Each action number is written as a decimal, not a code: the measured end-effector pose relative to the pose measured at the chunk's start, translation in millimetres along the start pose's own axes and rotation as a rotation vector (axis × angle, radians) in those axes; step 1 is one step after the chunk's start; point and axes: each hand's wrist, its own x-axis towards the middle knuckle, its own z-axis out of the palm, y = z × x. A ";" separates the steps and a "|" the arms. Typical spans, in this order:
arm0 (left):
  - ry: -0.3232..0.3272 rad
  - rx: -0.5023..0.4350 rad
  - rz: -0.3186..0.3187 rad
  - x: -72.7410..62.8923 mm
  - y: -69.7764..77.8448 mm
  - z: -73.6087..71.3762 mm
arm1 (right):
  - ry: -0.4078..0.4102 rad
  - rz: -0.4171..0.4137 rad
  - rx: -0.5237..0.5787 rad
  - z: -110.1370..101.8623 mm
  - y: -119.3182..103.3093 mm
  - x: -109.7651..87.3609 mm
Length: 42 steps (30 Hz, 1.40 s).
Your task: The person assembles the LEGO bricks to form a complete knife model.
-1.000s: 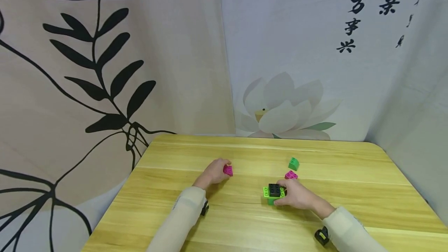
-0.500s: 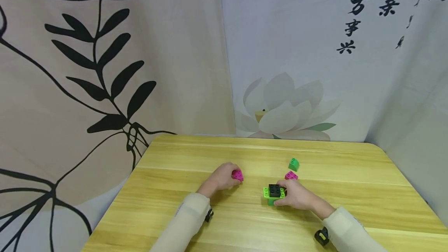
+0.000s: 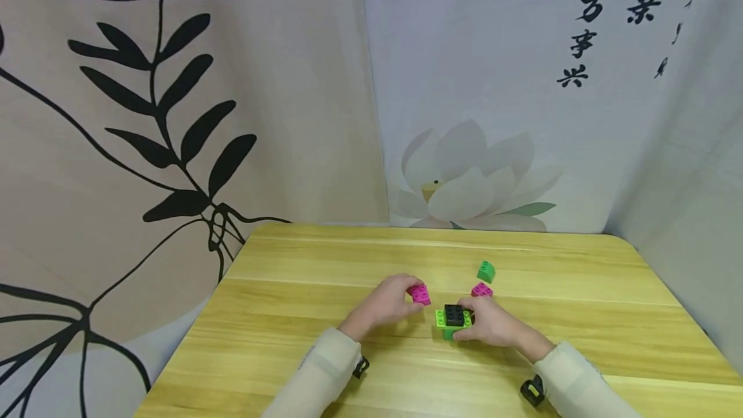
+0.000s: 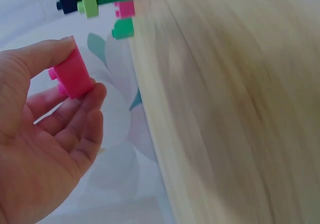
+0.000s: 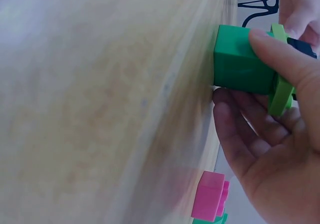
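A pink building block (image 4: 74,75) is pinched between the thumb and fingertips of my left hand (image 3: 390,302), studs showing, just left of a small stack. That stack has a green block (image 5: 240,59) at the bottom, a lime green plate (image 3: 441,320) across it and a black block (image 3: 455,315) on top. My right hand (image 3: 496,322) grips the stack from its right side, thumb on the near face of the green block. The stack stands on the table. In the right wrist view, part of the left hand shows behind the black block.
Beyond my right hand, a second pink block (image 3: 482,289) lies on the wooden table (image 3: 325,250). A green block with a sloped side (image 3: 486,271) sits just behind it. A printed curtain (image 3: 302,115) hangs along the table's far edge.
My left hand has moved to the right with the pink block, closing the distance to the stack. My right hand and the stack have stayed in place.
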 end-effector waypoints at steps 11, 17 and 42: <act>0.052 -0.034 0.030 1.2 18.9 7.7 | -0.004 -0.021 0.007 -1.4 -0.3 -0.5; 0.034 -0.049 0.069 2.1 26.2 10.6 | -0.005 -0.039 0.005 -2.1 0.7 0.6; 0.002 -0.037 0.161 10.4 38.7 23.8 | -0.001 -0.075 -0.011 -2.1 1.8 0.8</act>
